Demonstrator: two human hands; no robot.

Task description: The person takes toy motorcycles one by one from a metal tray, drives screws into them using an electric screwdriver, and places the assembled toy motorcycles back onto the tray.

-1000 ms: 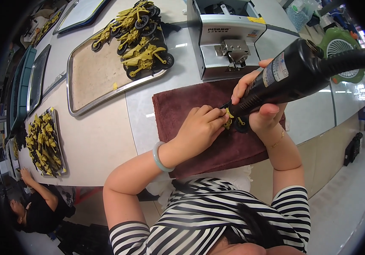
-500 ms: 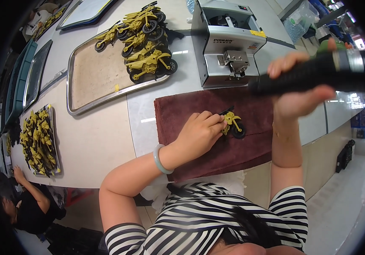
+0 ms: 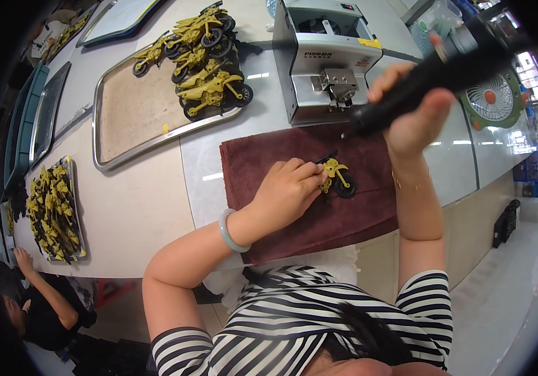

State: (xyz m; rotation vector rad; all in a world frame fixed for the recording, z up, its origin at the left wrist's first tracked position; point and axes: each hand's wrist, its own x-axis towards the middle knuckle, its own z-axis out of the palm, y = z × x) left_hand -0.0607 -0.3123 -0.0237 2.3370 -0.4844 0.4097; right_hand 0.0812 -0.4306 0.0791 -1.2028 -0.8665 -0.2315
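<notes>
"Where's your toy motorcycle (image 3: 336,170)?"
"On the maroon cloth (image 3: 369,156), pinched by your left hand (image 3: 286,194); your right hand (image 3: 414,120) grips an electric screwdriver (image 3: 435,72), held clear; assembled-looking motorcycles (image 3: 212,91) sit on the tray (image 3: 130,106); yours not yet."

Bare hands of the wearer: two, one left hand (image 3: 286,191) and one right hand (image 3: 410,125). Black cylindrical power screwdriver (image 3: 422,81): one. Yellow-and-black toy motorcycle (image 3: 333,168) on the folded maroon cloth (image 3: 363,160): one; cloth: one. Metal-rimmed rectangular tray with tan floor (image 3: 128,106): one, bearing at least five overlapping yellow-and-black motorcycles (image 3: 211,93), exact number indeterminable. Heap of small yellow-and-black pieces (image 3: 52,213): one, its pieces too entangled to count. Silver-grey box-shaped machine (image 3: 322,59): one. Green-framed round fan (image 3: 489,100): one. Pale green bangle (image 3: 224,229): one. Dark-clothed co-worker (image 3: 49,310): one.
</notes>
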